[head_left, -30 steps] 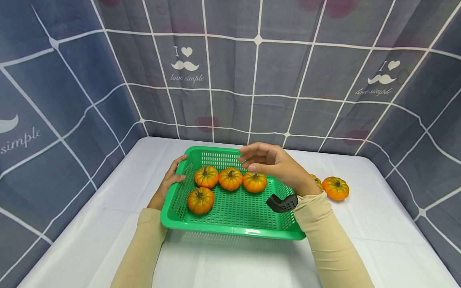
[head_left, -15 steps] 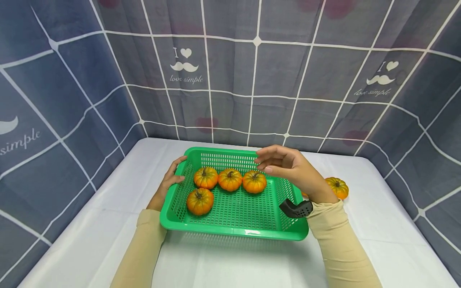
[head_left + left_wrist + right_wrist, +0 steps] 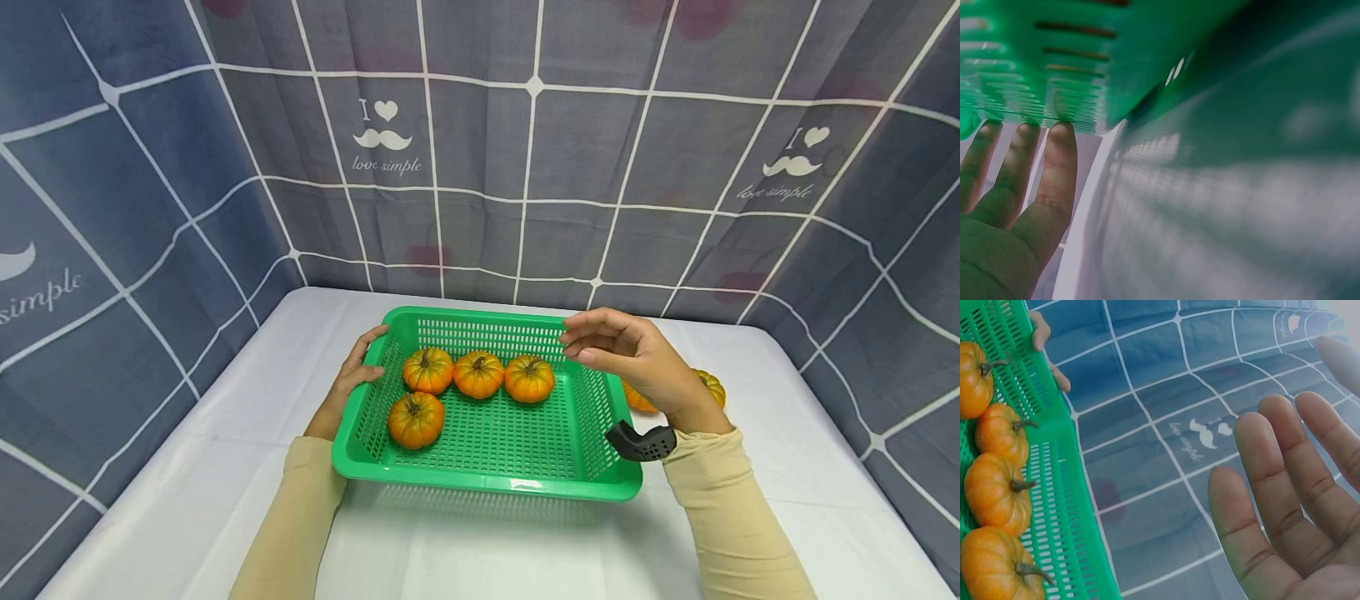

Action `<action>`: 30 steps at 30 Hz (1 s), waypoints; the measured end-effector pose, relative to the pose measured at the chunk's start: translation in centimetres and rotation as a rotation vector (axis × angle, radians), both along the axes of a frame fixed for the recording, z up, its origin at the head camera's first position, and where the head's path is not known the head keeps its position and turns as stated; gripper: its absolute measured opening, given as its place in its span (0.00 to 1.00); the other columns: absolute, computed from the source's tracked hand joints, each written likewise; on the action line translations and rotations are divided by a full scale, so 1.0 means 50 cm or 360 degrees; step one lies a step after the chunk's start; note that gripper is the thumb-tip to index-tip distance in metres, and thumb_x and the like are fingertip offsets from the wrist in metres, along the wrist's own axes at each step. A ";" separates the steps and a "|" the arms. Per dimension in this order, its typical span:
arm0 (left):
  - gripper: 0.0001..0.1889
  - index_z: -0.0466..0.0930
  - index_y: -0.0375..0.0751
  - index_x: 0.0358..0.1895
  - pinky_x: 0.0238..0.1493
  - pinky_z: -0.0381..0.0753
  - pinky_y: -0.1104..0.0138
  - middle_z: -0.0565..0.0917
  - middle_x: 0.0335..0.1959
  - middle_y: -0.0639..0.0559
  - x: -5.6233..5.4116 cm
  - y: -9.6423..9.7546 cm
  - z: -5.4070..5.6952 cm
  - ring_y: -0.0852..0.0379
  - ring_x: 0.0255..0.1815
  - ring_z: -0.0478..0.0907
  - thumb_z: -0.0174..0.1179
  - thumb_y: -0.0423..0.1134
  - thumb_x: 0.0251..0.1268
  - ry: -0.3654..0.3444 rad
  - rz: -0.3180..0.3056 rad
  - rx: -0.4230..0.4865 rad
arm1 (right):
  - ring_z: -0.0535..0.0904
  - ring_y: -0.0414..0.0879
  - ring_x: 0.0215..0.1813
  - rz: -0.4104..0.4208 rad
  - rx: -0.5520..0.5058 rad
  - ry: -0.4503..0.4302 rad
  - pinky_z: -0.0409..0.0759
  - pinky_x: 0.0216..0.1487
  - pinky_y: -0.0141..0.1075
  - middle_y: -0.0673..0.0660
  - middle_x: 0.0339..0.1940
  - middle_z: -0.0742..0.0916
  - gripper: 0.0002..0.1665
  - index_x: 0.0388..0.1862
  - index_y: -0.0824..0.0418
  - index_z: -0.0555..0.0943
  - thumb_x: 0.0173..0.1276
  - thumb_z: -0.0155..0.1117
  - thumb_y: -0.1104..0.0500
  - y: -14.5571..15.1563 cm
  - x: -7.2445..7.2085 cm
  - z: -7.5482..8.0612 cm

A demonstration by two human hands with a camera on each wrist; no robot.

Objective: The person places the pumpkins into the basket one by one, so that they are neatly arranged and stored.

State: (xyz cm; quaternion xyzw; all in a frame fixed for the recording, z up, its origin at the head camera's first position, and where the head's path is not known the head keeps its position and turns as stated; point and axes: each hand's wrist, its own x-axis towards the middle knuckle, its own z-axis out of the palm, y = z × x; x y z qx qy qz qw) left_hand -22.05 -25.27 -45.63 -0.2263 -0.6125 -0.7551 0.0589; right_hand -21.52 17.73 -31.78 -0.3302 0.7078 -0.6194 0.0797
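A green plastic basket (image 3: 487, 483) with slotted walls holds several small orange pumpkins (image 3: 416, 421): a row at the back and one in front on the left. My left hand (image 3: 351, 379) grips the basket's left rim, thumb over the edge; in the left wrist view its fingers (image 3: 1057, 162) touch the outer wall. My right hand (image 3: 637, 358) hovers over the basket's right end with relaxed, slightly bent fingers and nothing in it. Beyond that end, a pumpkin (image 3: 637, 397) and another pumpkin (image 3: 711, 386) lie on the table, both partly hidden by my right hand and wrist.
A white cloth (image 3: 810, 467) covers the table. Grey-blue checked curtains (image 3: 480, 167) stand behind it and at both sides. A black camera mount (image 3: 641, 442) sits on my right wrist.
My right hand has moved right, from above the back-row pumpkins to the basket's right end. My left hand, the basket and its pumpkins have stayed nearly still.
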 end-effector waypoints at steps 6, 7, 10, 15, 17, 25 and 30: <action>0.35 0.72 0.62 0.74 0.59 0.80 0.72 0.74 0.70 0.63 0.000 0.000 0.002 0.65 0.65 0.78 0.44 0.25 0.68 0.0020 0.0035 -0.0070 | 0.88 0.48 0.55 0.0013 -0.0079 0.0003 0.86 0.61 0.38 0.56 0.54 0.90 0.21 0.63 0.59 0.85 0.78 0.60 0.74 0.022 0.001 -0.018; 0.35 0.72 0.61 0.74 0.59 0.81 0.72 0.74 0.70 0.63 0.000 -0.001 0.003 0.64 0.65 0.78 0.43 0.25 0.68 0.0018 0.0028 -0.0066 | 0.88 0.48 0.55 0.0019 -0.0091 0.0006 0.86 0.61 0.38 0.56 0.54 0.90 0.21 0.63 0.58 0.85 0.78 0.59 0.74 0.026 0.001 -0.021; 0.35 0.71 0.60 0.74 0.59 0.82 0.70 0.77 0.69 0.60 0.000 -0.001 0.003 0.62 0.64 0.80 0.43 0.24 0.69 -0.0003 -0.0025 -0.0001 | 0.88 0.48 0.55 0.0016 -0.0113 0.0005 0.86 0.61 0.38 0.55 0.55 0.90 0.22 0.62 0.58 0.86 0.78 0.58 0.75 0.036 0.002 -0.029; 0.36 0.72 0.60 0.73 0.58 0.80 0.73 0.76 0.68 0.63 -0.003 0.000 0.003 0.64 0.63 0.80 0.44 0.23 0.67 0.0058 0.0016 -0.0037 | 0.88 0.46 0.55 -0.0023 -0.0127 -0.0006 0.86 0.61 0.37 0.54 0.55 0.90 0.22 0.62 0.59 0.86 0.77 0.58 0.75 0.053 0.006 -0.037; 0.36 0.72 0.60 0.73 0.59 0.80 0.72 0.76 0.68 0.63 -0.002 0.001 0.003 0.64 0.63 0.79 0.44 0.23 0.67 0.0042 0.0015 -0.0028 | 0.88 0.46 0.55 -0.0058 -0.0114 -0.0007 0.86 0.61 0.36 0.55 0.55 0.90 0.22 0.62 0.59 0.86 0.77 0.59 0.75 0.061 0.007 -0.039; 0.36 0.72 0.60 0.74 0.59 0.81 0.72 0.77 0.68 0.63 -0.003 -0.001 0.000 0.64 0.63 0.79 0.43 0.23 0.67 0.0067 -0.0019 -0.0013 | 0.89 0.47 0.54 -0.0144 -0.0156 -0.0002 0.86 0.60 0.35 0.55 0.54 0.90 0.21 0.62 0.64 0.85 0.77 0.59 0.76 0.085 0.009 -0.049; 0.35 0.73 0.62 0.72 0.58 0.81 0.73 0.78 0.67 0.63 -0.003 -0.001 0.002 0.64 0.62 0.80 0.44 0.24 0.67 0.0074 -0.0032 -0.0015 | 0.89 0.46 0.53 -0.0128 -0.0277 -0.0012 0.86 0.59 0.36 0.55 0.53 0.90 0.23 0.62 0.64 0.85 0.77 0.56 0.79 0.096 0.010 -0.055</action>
